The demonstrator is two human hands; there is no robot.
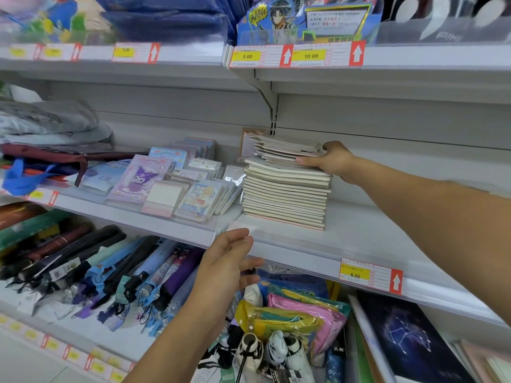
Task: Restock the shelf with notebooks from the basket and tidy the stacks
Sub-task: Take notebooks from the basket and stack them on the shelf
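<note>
At the centre of the frame the stack of notebooks (286, 189) shows cream page edges with thin pink covers, on a pale grey shelf (359, 233). The price tags (370, 275) are yellow and white with white arrows on red. At lower right lies a dark navy book (409, 338) patterned with a white constellation, and at lower left umbrellas (110, 272) in black, blue and purple.

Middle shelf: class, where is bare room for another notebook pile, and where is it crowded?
Free: shelf right of the notebook stack, under the right hand, and a strip before the stack. Crowded: left, where the memo pads lie packed.
</note>
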